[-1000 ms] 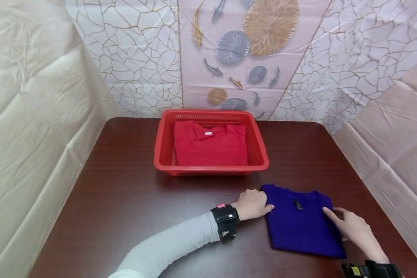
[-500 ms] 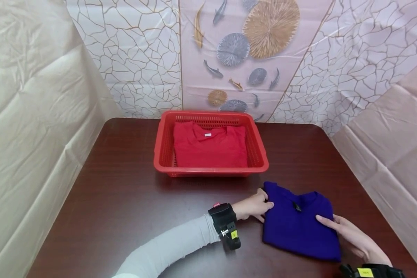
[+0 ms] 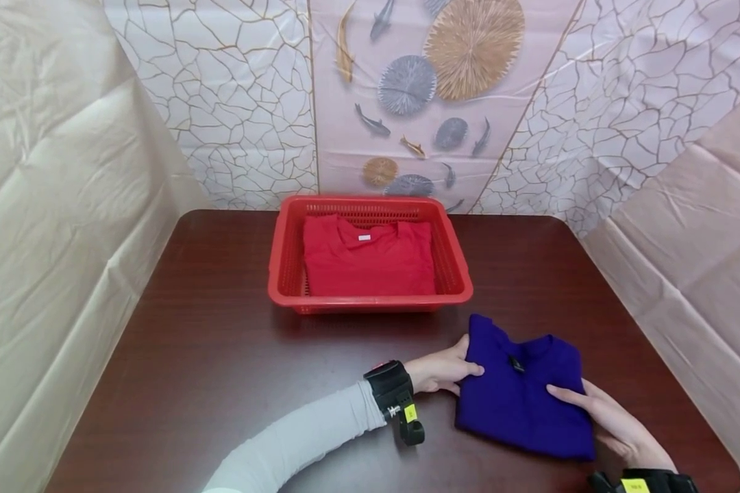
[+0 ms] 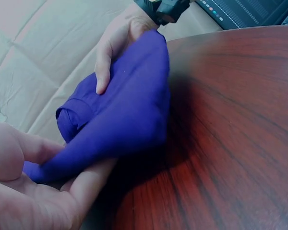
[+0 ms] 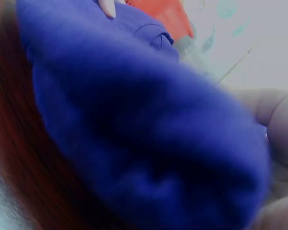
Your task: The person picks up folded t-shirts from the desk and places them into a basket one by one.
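Note:
A folded dark blue T-shirt [image 3: 524, 404] is held between both hands on the right side of the table, its neckline and black label facing up. My left hand [image 3: 442, 366] grips its left edge, thumb on top and fingers underneath, as the left wrist view shows. On the opposite edge my right hand [image 3: 613, 421] pinches the cloth, thumb on top and the other fingers beneath. In the left wrist view the T-shirt [image 4: 129, 105] sags between the hands, with a shadow on the table under it. The right wrist view has the T-shirt [image 5: 134, 115] filling most of it, blurred.
A red plastic basket [image 3: 370, 301] stands at the back middle of the brown table [image 3: 222, 342]. Inside lies a folded red T-shirt [image 3: 370, 267] with a white label. Patterned sheeting hangs behind the table. A black keyboard-like device [image 4: 249, 14] shows beyond the table edge.
Both hands have slid under the edges of the blue T-shirt and gripped it. It has tilted, bowed in the middle and shifted slightly left. The basket has stayed in place.

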Demonstrator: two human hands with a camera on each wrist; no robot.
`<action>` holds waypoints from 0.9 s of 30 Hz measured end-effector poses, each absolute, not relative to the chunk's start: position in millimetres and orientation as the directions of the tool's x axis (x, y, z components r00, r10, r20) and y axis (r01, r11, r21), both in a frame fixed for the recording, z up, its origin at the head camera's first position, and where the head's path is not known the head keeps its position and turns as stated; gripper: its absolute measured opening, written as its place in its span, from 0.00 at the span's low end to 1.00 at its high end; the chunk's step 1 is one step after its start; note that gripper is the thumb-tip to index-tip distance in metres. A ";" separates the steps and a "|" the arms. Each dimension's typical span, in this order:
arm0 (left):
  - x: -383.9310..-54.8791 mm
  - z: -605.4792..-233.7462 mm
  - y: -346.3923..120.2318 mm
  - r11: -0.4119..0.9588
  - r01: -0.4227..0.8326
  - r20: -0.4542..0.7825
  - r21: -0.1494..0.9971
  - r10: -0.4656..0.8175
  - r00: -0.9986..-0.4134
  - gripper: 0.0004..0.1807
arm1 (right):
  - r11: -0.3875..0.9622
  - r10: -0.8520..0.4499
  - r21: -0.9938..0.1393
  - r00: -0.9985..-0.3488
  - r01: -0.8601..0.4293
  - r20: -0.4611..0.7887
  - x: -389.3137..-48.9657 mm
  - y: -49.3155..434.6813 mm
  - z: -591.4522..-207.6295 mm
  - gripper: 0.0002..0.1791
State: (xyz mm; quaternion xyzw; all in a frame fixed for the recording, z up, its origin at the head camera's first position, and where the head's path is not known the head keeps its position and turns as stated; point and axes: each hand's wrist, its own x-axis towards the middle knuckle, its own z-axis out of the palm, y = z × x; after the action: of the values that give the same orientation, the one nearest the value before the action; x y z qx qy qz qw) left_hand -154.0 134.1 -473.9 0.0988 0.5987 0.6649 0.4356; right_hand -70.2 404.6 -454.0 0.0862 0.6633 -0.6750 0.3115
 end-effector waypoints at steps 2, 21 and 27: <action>-155.1 -472.1 133.2 0.082 -0.454 -0.372 0.887 0.708 -0.600 0.45 | 0.093 -0.286 -0.844 -0.798 0.528 -0.530 -68.2 404.6 -450.2 0.35; -189.1 -393.6 97.0 -0.054 -0.369 -0.191 0.928 0.780 -0.595 0.42 | -0.244 -0.277 -0.846 -0.870 0.474 -0.408 -78.2 377.2 -373.4 0.17; -204.8 -373.7 72.3 -0.106 -0.344 -0.158 0.933 0.738 -0.656 0.40 | -0.181 -0.225 -0.891 -0.900 0.416 -0.374 -106.2 352.2 -350.5 0.22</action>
State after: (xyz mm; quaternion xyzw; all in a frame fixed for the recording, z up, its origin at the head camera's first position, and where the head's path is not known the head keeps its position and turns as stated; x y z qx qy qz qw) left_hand -204.8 72.3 -373.7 0.1778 0.5538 0.7221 0.3744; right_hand -106.2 352.2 -350.5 0.0790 0.6046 -0.7643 0.2098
